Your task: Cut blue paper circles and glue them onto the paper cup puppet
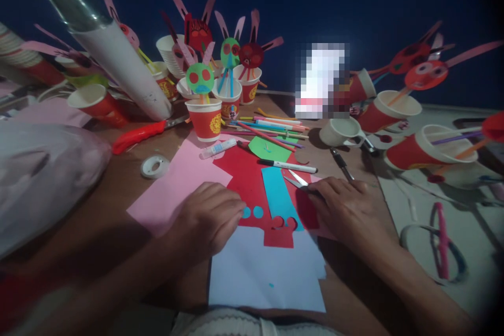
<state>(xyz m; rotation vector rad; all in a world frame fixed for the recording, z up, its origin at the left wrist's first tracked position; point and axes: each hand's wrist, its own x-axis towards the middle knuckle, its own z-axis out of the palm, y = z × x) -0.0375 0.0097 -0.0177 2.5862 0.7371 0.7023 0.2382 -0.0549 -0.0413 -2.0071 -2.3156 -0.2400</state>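
My left hand (208,219) lies curled on the red paper (246,181), its fingertips beside two small blue paper circles (252,212). My right hand (348,209) rests palm down on the right edge of the red paper, fingers closed around the handles of scissors (296,179) whose blades point up-left. A blue paper strip (277,194) lies on the red sheet between both hands. A pink sheet (173,189) lies under the red one, and a white sheet (268,273) is nearest me.
A black marker (287,166), a green paper piece (270,148), a glue tube (218,148), coloured pens (271,125), a tape roll (155,166) and a red-handled cutter (137,135) lie on the table. Red paper cups with paper bunny faces (207,115) stand behind and at the right.
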